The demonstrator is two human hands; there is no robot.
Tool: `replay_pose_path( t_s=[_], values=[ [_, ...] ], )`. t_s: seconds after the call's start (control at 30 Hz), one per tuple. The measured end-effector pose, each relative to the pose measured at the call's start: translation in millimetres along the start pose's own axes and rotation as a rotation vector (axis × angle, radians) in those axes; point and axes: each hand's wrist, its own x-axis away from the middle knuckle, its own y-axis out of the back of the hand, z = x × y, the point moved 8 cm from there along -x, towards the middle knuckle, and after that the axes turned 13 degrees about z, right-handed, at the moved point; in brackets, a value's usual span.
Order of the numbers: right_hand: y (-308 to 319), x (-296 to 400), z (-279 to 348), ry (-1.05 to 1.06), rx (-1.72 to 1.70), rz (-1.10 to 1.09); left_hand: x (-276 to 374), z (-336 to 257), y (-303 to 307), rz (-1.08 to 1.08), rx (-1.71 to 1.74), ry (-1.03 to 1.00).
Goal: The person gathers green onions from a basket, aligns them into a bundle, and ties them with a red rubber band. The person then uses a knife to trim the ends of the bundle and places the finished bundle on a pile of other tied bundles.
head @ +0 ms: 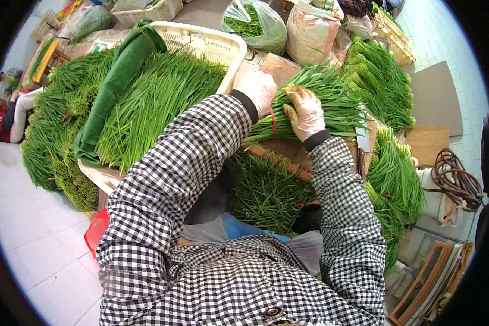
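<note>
A bundle of green garlic chives (330, 102) lies on a wooden board (293, 153) in front of me, with a red tie (273, 122) around it. My left hand (256, 91), in a thin whitish glove, is at the bundle's left side, near the tie; its fingertips are turned away from view. My right hand (305, 110), in a stained glove, rests on top of the bundle with thumb and fingers apart. A broad blade (363, 136) lies on the board's right side, partly under the leaves.
A cream plastic basket (238, 45) holds loose chives and a rolled green cloth (120, 77). Tied chive bundles are stacked on the left (65, 134) and right (395, 175). Loose leaves (269, 195) lie below the board. A coiled cable (452, 179) hangs at right. Another person sits far left.
</note>
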Motion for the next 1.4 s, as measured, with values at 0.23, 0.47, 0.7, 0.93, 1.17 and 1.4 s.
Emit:
replay_pose_path(
  t_s=[0.23, 0.47, 0.7, 0.93, 1.17, 1.4],
  values=[
    [-29, 8, -5, -0.042, 0.025, -0.088, 10, -19, -35, 0.165, 0.422, -0.09],
    [18, 20, 9, -0.048, -0.281, -0.216, 8, 19, -34, 0.062, 0.506, 0.041],
    [-18, 12, 21, -0.131, -0.36, -0.29, 30, -20, 5, -0.08, 0.268, 0.064],
    [-7, 10, 2, -0.031, -0.643, -0.341, 49, -32, -14, -0.126, 0.364, 0.072],
    [66, 18, 13, 0.103, -0.484, -0.556, 47, -34, -2, -0.109, 0.186, -0.126],
    [-5, -9, -42, -0.071, -0.66, -0.333, 4, -4, -34, 0.422, 0.16, -0.034]
  ],
)
